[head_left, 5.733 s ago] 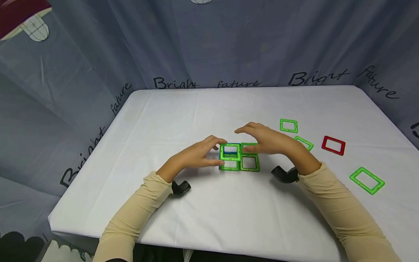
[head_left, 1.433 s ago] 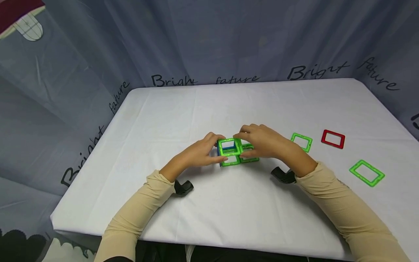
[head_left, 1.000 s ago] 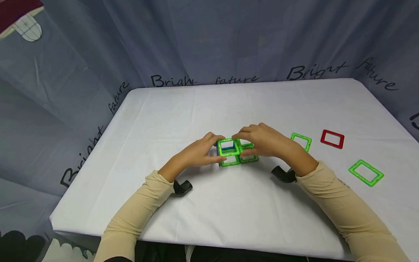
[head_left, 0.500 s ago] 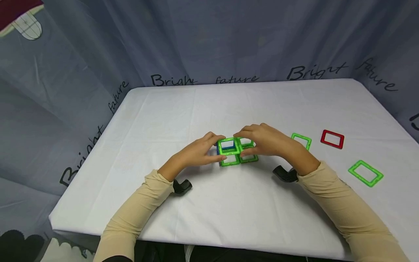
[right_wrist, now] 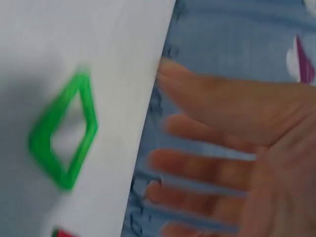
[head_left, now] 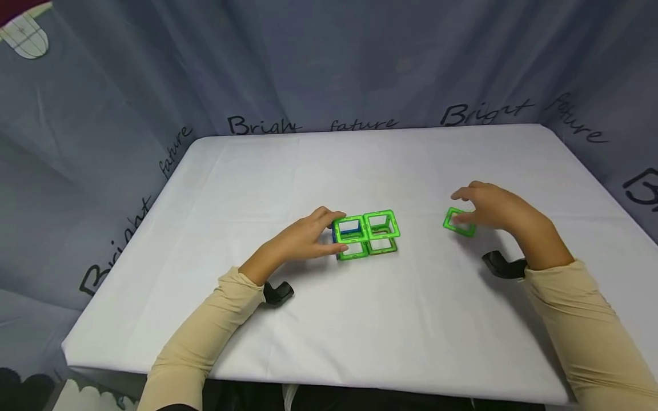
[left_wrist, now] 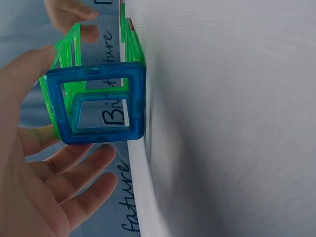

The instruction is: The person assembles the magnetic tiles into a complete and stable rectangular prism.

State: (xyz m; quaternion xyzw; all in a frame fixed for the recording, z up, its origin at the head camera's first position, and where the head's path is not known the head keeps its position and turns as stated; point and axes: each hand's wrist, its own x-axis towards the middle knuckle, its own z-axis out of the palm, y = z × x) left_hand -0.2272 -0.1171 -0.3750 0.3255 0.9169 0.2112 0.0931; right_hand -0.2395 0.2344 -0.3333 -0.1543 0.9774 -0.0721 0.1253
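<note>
White cloth-covered table (head_left: 411, 319) spanned middle of head view. Block of green and blue frames (head_left: 366, 228) stood on it near centre; single green frame (head_left: 458, 230) lay right of centre; red piece (right_wrist: 64, 233) showed at bottom left of right-wrist view.

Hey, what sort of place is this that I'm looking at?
Probably an indoor play or filming corner, though I can't be sure: there's a white table, a printed cloth hanging behind it, and joined toy frames on top.
</note>
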